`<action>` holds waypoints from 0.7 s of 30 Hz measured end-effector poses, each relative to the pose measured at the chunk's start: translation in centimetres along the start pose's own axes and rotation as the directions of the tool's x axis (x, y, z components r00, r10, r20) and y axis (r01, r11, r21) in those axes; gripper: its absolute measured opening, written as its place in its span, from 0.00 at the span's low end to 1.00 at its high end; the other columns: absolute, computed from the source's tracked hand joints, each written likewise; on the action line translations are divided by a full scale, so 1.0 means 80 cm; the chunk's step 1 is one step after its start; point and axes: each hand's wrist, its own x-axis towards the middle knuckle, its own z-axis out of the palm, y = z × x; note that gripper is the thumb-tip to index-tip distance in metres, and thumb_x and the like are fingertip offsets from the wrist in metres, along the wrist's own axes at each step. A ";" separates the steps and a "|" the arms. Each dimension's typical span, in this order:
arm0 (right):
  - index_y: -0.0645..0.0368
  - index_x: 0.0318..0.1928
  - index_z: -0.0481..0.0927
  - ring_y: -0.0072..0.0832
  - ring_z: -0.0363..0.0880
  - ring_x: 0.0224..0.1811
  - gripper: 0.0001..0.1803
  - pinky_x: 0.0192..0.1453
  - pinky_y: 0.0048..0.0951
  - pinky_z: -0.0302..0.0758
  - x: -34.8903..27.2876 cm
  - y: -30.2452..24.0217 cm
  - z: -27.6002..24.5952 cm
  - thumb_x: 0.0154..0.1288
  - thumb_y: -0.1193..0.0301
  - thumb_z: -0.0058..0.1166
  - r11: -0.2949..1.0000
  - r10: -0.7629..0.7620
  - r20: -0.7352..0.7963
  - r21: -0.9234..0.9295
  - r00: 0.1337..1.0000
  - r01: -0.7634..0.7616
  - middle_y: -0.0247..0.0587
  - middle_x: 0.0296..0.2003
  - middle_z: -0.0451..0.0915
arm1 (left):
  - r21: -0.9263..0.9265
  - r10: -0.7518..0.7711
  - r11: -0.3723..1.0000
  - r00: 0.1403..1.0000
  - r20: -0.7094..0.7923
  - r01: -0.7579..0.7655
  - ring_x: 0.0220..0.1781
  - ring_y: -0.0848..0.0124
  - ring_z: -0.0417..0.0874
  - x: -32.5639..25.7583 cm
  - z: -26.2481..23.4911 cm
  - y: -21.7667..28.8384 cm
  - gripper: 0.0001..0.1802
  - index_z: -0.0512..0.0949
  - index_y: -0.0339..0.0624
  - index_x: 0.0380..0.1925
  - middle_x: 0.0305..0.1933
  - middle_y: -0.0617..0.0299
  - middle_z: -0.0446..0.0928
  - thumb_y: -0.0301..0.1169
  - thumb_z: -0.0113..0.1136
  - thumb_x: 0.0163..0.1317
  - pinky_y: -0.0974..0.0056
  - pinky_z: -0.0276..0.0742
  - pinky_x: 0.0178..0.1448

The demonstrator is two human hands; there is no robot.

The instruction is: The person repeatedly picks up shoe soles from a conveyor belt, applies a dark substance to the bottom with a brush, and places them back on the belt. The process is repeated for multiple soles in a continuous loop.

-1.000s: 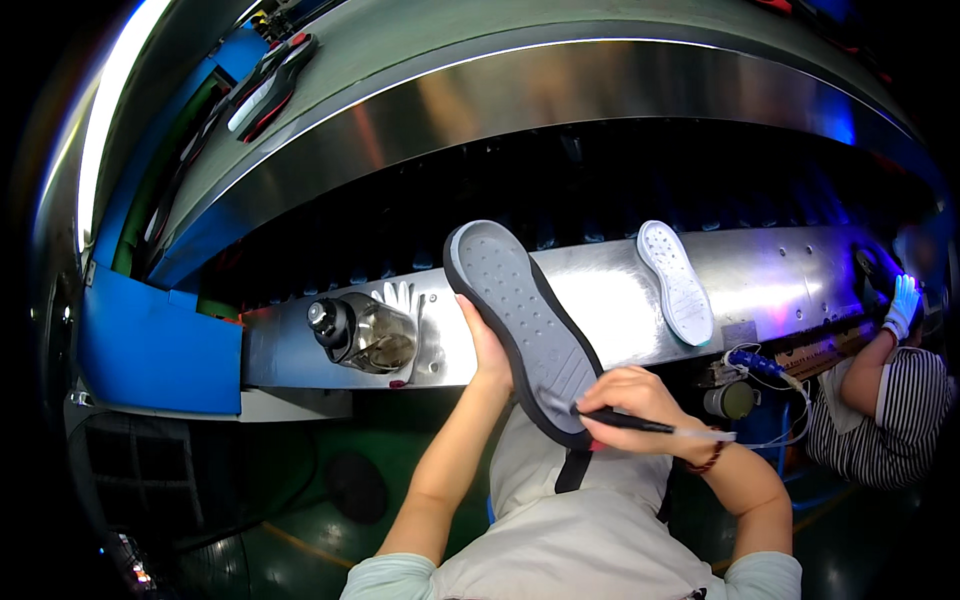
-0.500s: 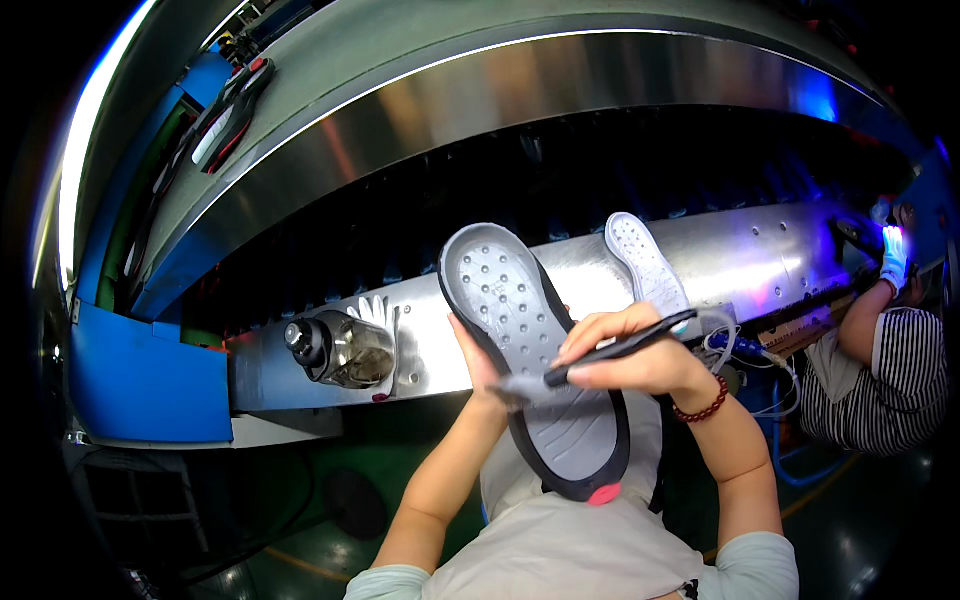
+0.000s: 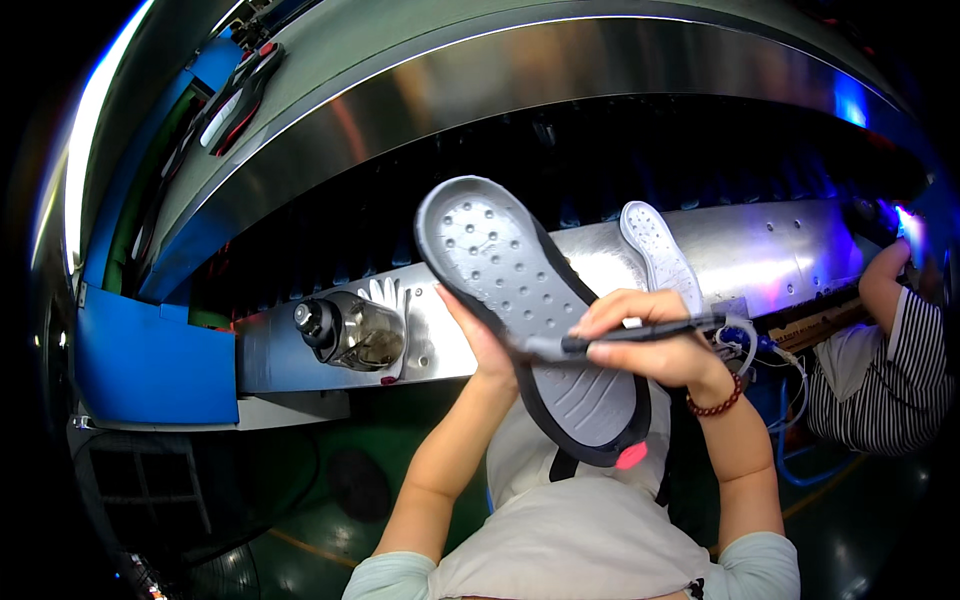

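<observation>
A shoe sole with a grey, studded inner face and black sidewall is held up before me, its pink-tipped end low and toward my right. My left hand grips its left edge, thumb along the side, the other fingers hidden behind it. In my right hand is a brush with a black handle, pinched between thumb and fingers. Its blurred bristles lie over the middle of the sole's inner face. Beyond my right hand, a smaller-looking pale sole lies on the metal ledge.
A bottle with a black cap and a white glove lie on the ledge at left. Beyond a dark gap runs a conveyor belt carrying dark soles. A co-worker in a striped top sits at right, near cables.
The held sole has risen and tilted more to the left, both hands moving up with it. The brush has shifted slightly up and right. The co-worker's gloved hand has moved.
</observation>
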 end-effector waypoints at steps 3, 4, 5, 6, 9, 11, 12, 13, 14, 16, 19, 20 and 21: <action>0.63 0.34 0.80 0.26 0.77 0.37 0.10 0.43 0.23 0.72 -0.006 -0.009 -0.001 0.47 0.79 0.59 0.991 -0.066 0.272 0.131 0.960 0.031 0.43 0.32 0.79 | -0.021 0.061 0.998 0.998 0.027 -0.061 0.50 0.57 0.72 0.007 0.000 0.009 0.51 0.59 0.41 0.56 0.50 0.48 0.69 0.72 0.18 0.49 0.56 0.67 0.56; 0.64 0.34 0.79 0.26 0.77 0.37 0.10 0.43 0.24 0.72 -0.007 -0.013 -0.002 0.46 0.79 0.60 0.980 0.036 0.151 0.189 0.988 -0.065 0.43 0.32 0.79 | -0.034 0.095 0.995 0.995 0.009 -0.094 0.50 0.57 0.72 0.009 0.003 0.011 0.50 0.59 0.41 0.56 0.50 0.49 0.69 0.72 0.19 0.49 0.56 0.67 0.55; 0.64 0.33 0.79 0.27 0.77 0.37 0.10 0.43 0.24 0.72 -0.006 -0.019 -0.004 0.46 0.79 0.60 0.955 0.147 0.035 0.256 0.988 -0.151 0.43 0.32 0.79 | -0.049 0.112 0.992 0.994 -0.015 -0.112 0.50 0.58 0.72 0.007 0.013 0.013 0.50 0.59 0.41 0.56 0.50 0.49 0.69 0.72 0.19 0.49 0.56 0.67 0.56; 0.64 0.33 0.79 0.27 0.77 0.38 0.10 0.44 0.24 0.72 -0.004 -0.022 -0.006 0.46 0.79 0.60 0.916 0.263 -0.073 0.331 0.962 -0.226 0.43 0.31 0.79 | -0.063 0.128 0.989 0.991 -0.040 -0.131 0.51 0.58 0.72 0.006 0.019 0.015 0.50 0.59 0.41 0.56 0.51 0.49 0.69 0.72 0.19 0.49 0.56 0.67 0.56; 0.64 0.32 0.79 0.27 0.77 0.38 0.10 0.44 0.25 0.72 -0.007 -0.010 -0.002 0.45 0.80 0.60 0.999 0.029 0.019 0.045 0.999 -0.029 0.42 0.31 0.79 | -0.111 0.117 0.989 0.984 0.135 -0.102 0.53 0.54 0.69 0.008 0.025 0.021 0.51 0.58 0.41 0.58 0.54 0.46 0.66 0.72 0.21 0.49 0.54 0.65 0.57; 0.64 0.32 0.79 0.27 0.76 0.38 0.10 0.44 0.25 0.72 -0.012 -0.014 -0.002 0.44 0.80 0.60 0.994 -0.096 0.204 -0.026 0.974 0.103 0.43 0.32 0.79 | -0.191 0.113 0.979 0.968 0.225 -0.070 0.53 0.51 0.68 0.010 0.023 0.026 0.52 0.57 0.41 0.58 0.55 0.43 0.65 0.73 0.23 0.47 0.51 0.63 0.58; 0.64 0.32 0.79 0.27 0.76 0.38 0.09 0.44 0.24 0.72 -0.013 -0.018 -0.007 0.46 0.80 0.58 0.997 -0.067 0.275 0.052 0.959 0.055 0.44 0.33 0.78 | -0.183 0.117 0.980 0.967 0.226 -0.076 0.53 0.51 0.68 0.010 0.022 0.030 0.52 0.57 0.41 0.58 0.55 0.43 0.65 0.73 0.23 0.47 0.51 0.63 0.58; 0.64 0.32 0.79 0.26 0.76 0.38 0.08 0.43 0.24 0.72 -0.017 -0.018 -0.009 0.47 0.80 0.57 0.982 0.002 0.177 0.183 0.984 -0.035 0.44 0.34 0.78 | -0.179 0.121 0.981 0.966 0.229 -0.080 0.54 0.51 0.68 0.010 0.025 0.033 0.52 0.56 0.40 0.59 0.54 0.43 0.65 0.73 0.23 0.47 0.51 0.63 0.58; 0.64 0.32 0.79 0.26 0.76 0.37 0.07 0.43 0.23 0.72 -0.020 -0.018 -0.010 0.48 0.80 0.57 0.941 0.086 0.088 0.319 0.992 -0.110 0.44 0.34 0.78 | -0.175 0.125 0.981 0.965 0.232 -0.085 0.54 0.50 0.68 0.010 0.025 0.035 0.52 0.56 0.40 0.59 0.54 0.43 0.65 0.74 0.24 0.47 0.51 0.62 0.59; 0.64 0.31 0.78 0.26 0.76 0.37 0.06 0.42 0.23 0.72 -0.019 -0.013 -0.005 0.48 0.80 0.56 0.986 0.099 -0.079 0.146 0.992 -0.086 0.43 0.33 0.78 | -0.194 0.126 0.977 0.966 0.227 -0.082 0.54 0.50 0.68 0.011 0.027 0.034 0.52 0.56 0.40 0.59 0.55 0.43 0.65 0.73 0.24 0.47 0.51 0.62 0.59; 0.65 0.30 0.78 0.29 0.77 0.38 0.08 0.44 0.26 0.72 -0.023 -0.011 -0.001 0.45 0.81 0.58 0.998 -0.067 0.197 0.002 0.978 0.067 0.44 0.32 0.79 | -0.201 0.109 0.978 0.960 0.258 -0.057 0.54 0.50 0.68 0.011 0.026 0.037 0.52 0.56 0.40 0.59 0.55 0.43 0.64 0.73 0.23 0.47 0.51 0.62 0.59; 0.65 0.29 0.78 0.30 0.77 0.38 0.08 0.45 0.27 0.72 -0.025 -0.014 -0.003 0.44 0.82 0.58 0.997 -0.071 0.224 0.029 0.972 0.066 0.45 0.31 0.79 | -0.200 0.094 0.979 0.957 0.273 -0.039 0.54 0.50 0.68 0.010 0.025 0.037 0.52 0.56 0.40 0.59 0.55 0.43 0.64 0.73 0.23 0.47 0.51 0.62 0.59; 0.65 0.30 0.78 0.30 0.77 0.38 0.08 0.45 0.27 0.73 -0.027 -0.011 -0.007 0.44 0.82 0.57 0.987 -0.054 0.210 0.162 0.976 0.020 0.46 0.32 0.79 | -0.176 0.101 0.983 0.964 0.248 -0.057 0.54 0.50 0.68 0.011 0.025 0.040 0.52 0.56 0.39 0.59 0.55 0.42 0.64 0.73 0.23 0.47 0.51 0.62 0.59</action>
